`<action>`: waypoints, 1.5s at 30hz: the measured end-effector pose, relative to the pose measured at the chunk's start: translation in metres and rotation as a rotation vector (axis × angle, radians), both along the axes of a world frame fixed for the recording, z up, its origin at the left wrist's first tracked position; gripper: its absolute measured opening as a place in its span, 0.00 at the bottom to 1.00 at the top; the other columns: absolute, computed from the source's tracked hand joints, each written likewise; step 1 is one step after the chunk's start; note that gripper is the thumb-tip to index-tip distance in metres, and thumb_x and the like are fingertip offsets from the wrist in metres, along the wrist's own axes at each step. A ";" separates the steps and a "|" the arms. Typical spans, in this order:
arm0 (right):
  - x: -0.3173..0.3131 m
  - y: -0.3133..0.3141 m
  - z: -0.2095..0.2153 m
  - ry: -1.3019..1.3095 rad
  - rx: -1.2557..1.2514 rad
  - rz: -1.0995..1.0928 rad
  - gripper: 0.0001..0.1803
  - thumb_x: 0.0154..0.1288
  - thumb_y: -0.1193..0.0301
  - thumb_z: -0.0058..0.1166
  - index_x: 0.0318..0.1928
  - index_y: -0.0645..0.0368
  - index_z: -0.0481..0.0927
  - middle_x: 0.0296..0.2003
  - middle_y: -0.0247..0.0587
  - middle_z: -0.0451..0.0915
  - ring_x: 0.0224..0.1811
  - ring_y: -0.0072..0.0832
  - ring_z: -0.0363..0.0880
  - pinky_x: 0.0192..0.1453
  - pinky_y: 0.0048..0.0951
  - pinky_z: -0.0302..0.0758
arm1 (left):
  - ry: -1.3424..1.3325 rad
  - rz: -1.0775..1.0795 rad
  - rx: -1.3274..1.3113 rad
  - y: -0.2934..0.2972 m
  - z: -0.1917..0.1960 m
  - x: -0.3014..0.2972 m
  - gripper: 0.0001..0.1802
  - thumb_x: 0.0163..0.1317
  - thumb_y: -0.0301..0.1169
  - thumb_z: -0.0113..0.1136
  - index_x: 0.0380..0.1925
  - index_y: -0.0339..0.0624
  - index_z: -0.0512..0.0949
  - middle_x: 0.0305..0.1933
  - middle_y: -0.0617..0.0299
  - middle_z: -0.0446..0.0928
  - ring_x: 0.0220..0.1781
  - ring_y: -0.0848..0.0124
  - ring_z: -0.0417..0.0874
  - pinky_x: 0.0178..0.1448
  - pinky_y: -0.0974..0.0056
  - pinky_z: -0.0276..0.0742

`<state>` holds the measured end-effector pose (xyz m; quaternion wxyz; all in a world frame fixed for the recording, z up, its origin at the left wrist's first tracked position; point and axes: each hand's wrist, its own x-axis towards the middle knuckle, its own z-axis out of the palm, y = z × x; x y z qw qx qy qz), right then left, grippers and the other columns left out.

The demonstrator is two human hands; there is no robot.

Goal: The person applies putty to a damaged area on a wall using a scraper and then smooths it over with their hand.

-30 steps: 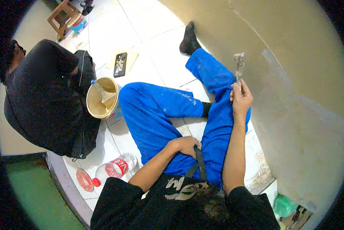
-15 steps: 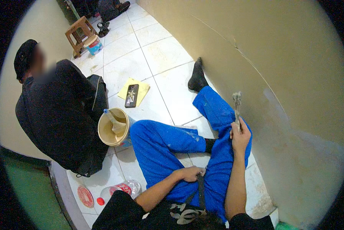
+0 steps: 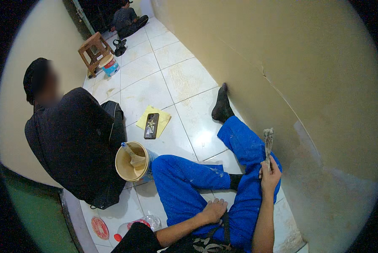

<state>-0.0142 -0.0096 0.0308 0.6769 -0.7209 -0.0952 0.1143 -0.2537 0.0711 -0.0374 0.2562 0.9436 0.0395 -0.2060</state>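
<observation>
My right hand (image 3: 271,173) is closed round the handle of a paintbrush (image 3: 268,142), whose flat head points up and is caked with pale, crusty stuff. It hovers over my right knee, close to the beige wall (image 3: 323,105). In my lap, beside a dark strap (image 3: 226,230), my left hand (image 3: 214,210) lies with its fingers loosely spread, apparently holding nothing. By my bent left knee stands a cream bucket (image 3: 122,169); a pale, wide-ended tool with a blue handle tip (image 3: 135,157) leans inside it.
Left of the bucket a person in black (image 3: 75,143) sits on the white tiles. A phone (image 3: 151,125) lies on yellow paper (image 3: 166,118). Farther off are a brown stool (image 3: 93,51), a small tub (image 3: 109,65) and another seated person (image 3: 127,21). A plastic bottle (image 3: 151,221) and red lid (image 3: 100,228) lie near me.
The whole view has shifted, so things sit lower and slightly right. My left hand no longer grips the strap and now rests in my lap. The paintbrush stays in my right hand.
</observation>
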 end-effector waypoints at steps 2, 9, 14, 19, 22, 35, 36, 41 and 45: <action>-0.004 -0.001 0.003 0.038 0.046 -0.010 0.26 0.69 0.71 0.63 0.64 0.69 0.75 0.29 0.33 0.80 0.23 0.17 0.74 0.24 0.20 0.69 | -0.040 0.004 0.005 -0.017 -0.006 -0.010 0.23 0.64 0.39 0.61 0.50 0.33 0.71 0.45 0.40 0.80 0.49 0.47 0.85 0.53 0.43 0.81; -0.006 0.009 0.005 0.064 0.079 0.009 0.27 0.68 0.73 0.64 0.65 0.70 0.75 0.28 0.33 0.79 0.23 0.16 0.73 0.23 0.20 0.69 | 0.164 -0.064 -0.300 -0.004 -0.003 -0.009 0.27 0.57 0.35 0.63 0.53 0.32 0.70 0.52 0.37 0.77 0.61 0.41 0.77 0.63 0.43 0.74; -0.013 0.023 0.018 0.076 0.070 0.035 0.26 0.68 0.73 0.64 0.64 0.69 0.76 0.29 0.33 0.80 0.23 0.16 0.73 0.25 0.20 0.70 | 0.286 -0.266 -0.388 0.013 0.016 0.005 0.41 0.46 0.40 0.74 0.59 0.32 0.69 0.62 0.39 0.72 0.69 0.42 0.70 0.70 0.43 0.67; 0.002 0.056 0.033 0.104 0.050 0.078 0.25 0.67 0.70 0.65 0.62 0.67 0.78 0.33 0.34 0.83 0.26 0.17 0.76 0.29 0.21 0.74 | 0.380 -0.165 -0.433 0.023 0.036 0.022 0.32 0.47 0.41 0.73 0.51 0.37 0.75 0.51 0.38 0.79 0.57 0.40 0.78 0.61 0.43 0.74; 0.013 0.076 0.058 0.241 0.106 0.215 0.24 0.65 0.68 0.66 0.59 0.65 0.81 0.35 0.41 0.86 0.29 0.20 0.80 0.35 0.24 0.77 | 0.316 -0.099 -0.449 0.022 0.006 0.001 0.26 0.46 0.38 0.70 0.44 0.36 0.78 0.38 0.39 0.83 0.46 0.41 0.84 0.52 0.46 0.79; 0.015 0.091 0.074 -0.265 -0.043 0.327 0.24 0.68 0.66 0.62 0.61 0.65 0.78 0.45 0.55 0.85 0.47 0.33 0.85 0.55 0.33 0.78 | 0.217 -0.023 -0.767 0.028 0.018 -0.013 0.11 0.64 0.31 0.59 0.40 0.34 0.76 0.34 0.45 0.78 0.35 0.56 0.79 0.44 0.50 0.74; 0.004 0.094 0.103 0.054 -0.027 0.484 0.24 0.69 0.66 0.61 0.60 0.65 0.78 0.42 0.54 0.86 0.45 0.33 0.85 0.53 0.33 0.78 | 0.553 0.017 -0.736 0.026 -0.016 -0.041 0.40 0.63 0.60 0.60 0.72 0.55 0.69 0.71 0.40 0.71 0.70 0.49 0.76 0.68 0.42 0.71; 0.004 0.125 0.094 0.124 0.006 0.681 0.22 0.69 0.69 0.59 0.60 0.67 0.78 0.40 0.59 0.85 0.42 0.36 0.86 0.50 0.35 0.79 | 0.360 0.168 -0.792 0.029 0.016 0.018 0.24 0.52 0.26 0.49 0.51 0.35 0.77 0.46 0.34 0.80 0.48 0.41 0.81 0.54 0.45 0.76; -0.014 0.140 0.088 0.010 0.025 0.691 0.22 0.69 0.70 0.59 0.60 0.66 0.77 0.44 0.60 0.84 0.47 0.48 0.86 0.54 0.39 0.79 | 0.297 0.188 -0.691 0.039 0.015 0.035 0.24 0.55 0.29 0.48 0.54 0.37 0.76 0.47 0.34 0.80 0.49 0.42 0.81 0.55 0.45 0.77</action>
